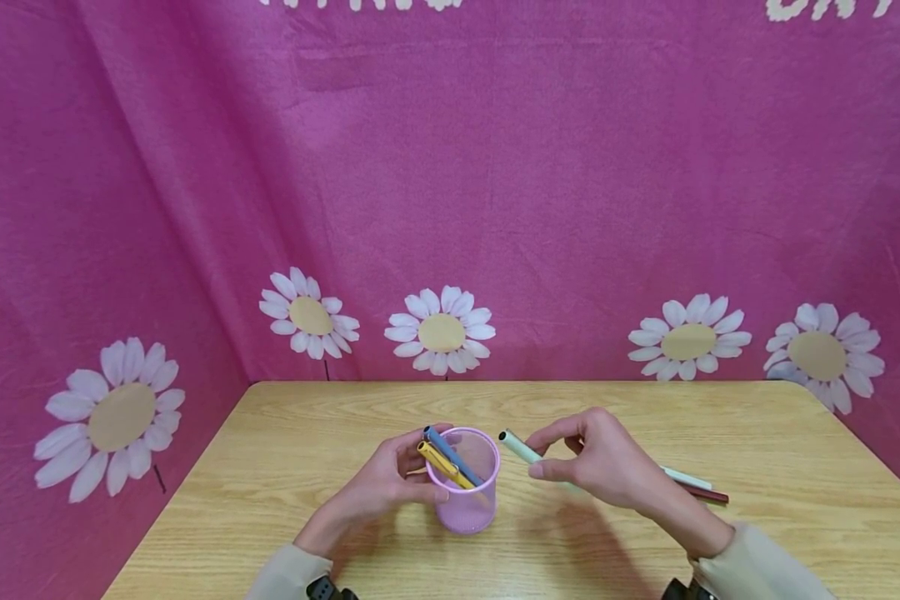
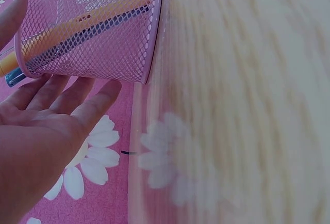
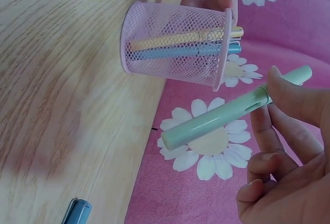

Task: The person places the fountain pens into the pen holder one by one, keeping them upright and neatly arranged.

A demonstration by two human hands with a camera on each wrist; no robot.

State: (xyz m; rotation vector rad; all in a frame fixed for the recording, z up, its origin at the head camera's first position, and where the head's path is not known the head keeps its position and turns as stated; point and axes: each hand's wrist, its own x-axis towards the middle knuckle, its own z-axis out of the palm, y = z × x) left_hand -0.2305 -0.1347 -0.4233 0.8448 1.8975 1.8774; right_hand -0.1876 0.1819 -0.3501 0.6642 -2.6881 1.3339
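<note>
A pink mesh pen holder [image 1: 468, 508] stands upright on the table. My left hand [image 1: 393, 479] holds its left side, with the thumb near the rim and the fingers along the mesh. Inside lean a yellow pen [image 1: 444, 464] and a blue pen [image 1: 456, 457], their upper ends above the rim on the left. My right hand [image 1: 600, 462] pinches a light green pen [image 3: 216, 118] between thumb and fingers, just right of the holder. The green pen is tilted, one end pointing toward the holder's rim. In the left wrist view, the left fingers [image 2: 77, 97] extend along the mesh.
On the table [image 1: 307, 442], right of my right wrist, lie a pale pen [image 1: 687, 478] and a dark red pen [image 1: 708, 495], partly hidden by the forearm. A pink cloth [image 1: 555, 208] with white daisies hangs behind the table and on its left.
</note>
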